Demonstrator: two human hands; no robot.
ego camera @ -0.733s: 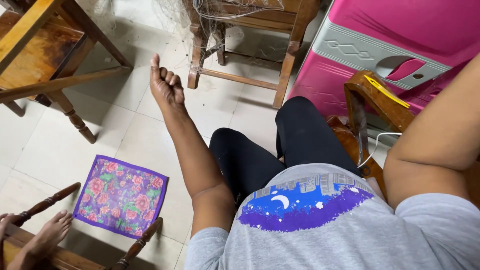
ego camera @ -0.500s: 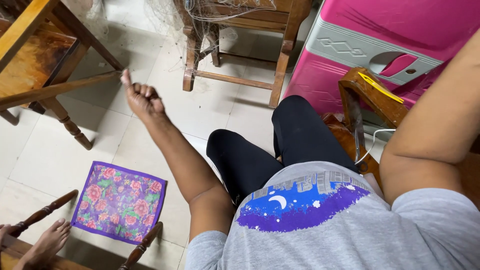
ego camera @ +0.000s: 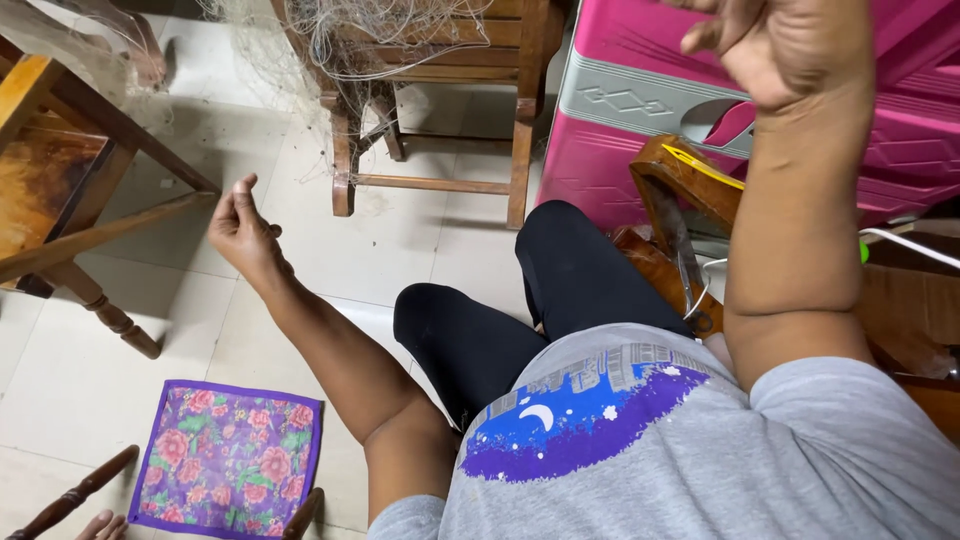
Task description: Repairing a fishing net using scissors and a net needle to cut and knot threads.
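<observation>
Pale netting (ego camera: 330, 45) draped over wooden chair (ego camera: 520, 110). Left hand (ego camera: 240, 225) pinched shut (thread too fine to see), swung further out; right hand (ego camera: 790, 45) now raised, loosely curled, pulling taut.

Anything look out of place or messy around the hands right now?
Yes: a tangled fishing net hangs in loose clumps over the wooden chair, ahead of the left hand. A floral cloth lies on the floor.

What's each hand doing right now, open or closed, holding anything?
Left hand: fingertips pinched together, out over the floor; no object discernible.
Right hand: raised, loosely closed; contents cannot be told.
</observation>
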